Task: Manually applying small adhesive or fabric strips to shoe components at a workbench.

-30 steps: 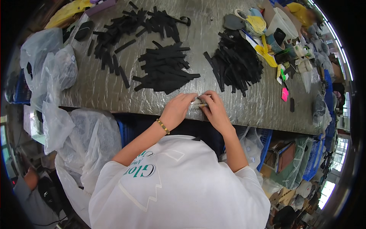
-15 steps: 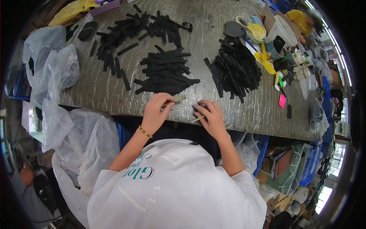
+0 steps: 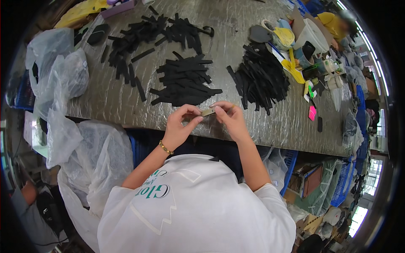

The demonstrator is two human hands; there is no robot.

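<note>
My left hand [image 3: 180, 126] and my right hand [image 3: 230, 120] meet over the near edge of a grey metal-topped table [image 3: 228, 33]. Between their fingertips they pinch a small pale strip [image 3: 207, 111], held level just above the tabletop. Just beyond the hands lies a pile of black strips [image 3: 182, 82]. A second, denser heap of black strips [image 3: 261, 78] sits to the right of it. A looser scatter of black strips [image 3: 147, 36] spreads across the far left of the table. A gold bracelet circles my left wrist.
Clear plastic bags [image 3: 63, 97] hang off the table's left edge. Yellow cloth, a white tub [image 3: 312, 36], small containers and pink notes [image 3: 312, 113] crowd the right end. Blue crates [image 3: 291, 162] sit under the table. Another person's arm [image 3: 29, 194] shows at lower left.
A second ago both hands pressed together low at the table edge; they drew apart half a second ago. Now they are raised and joined again on the pale strip.
</note>
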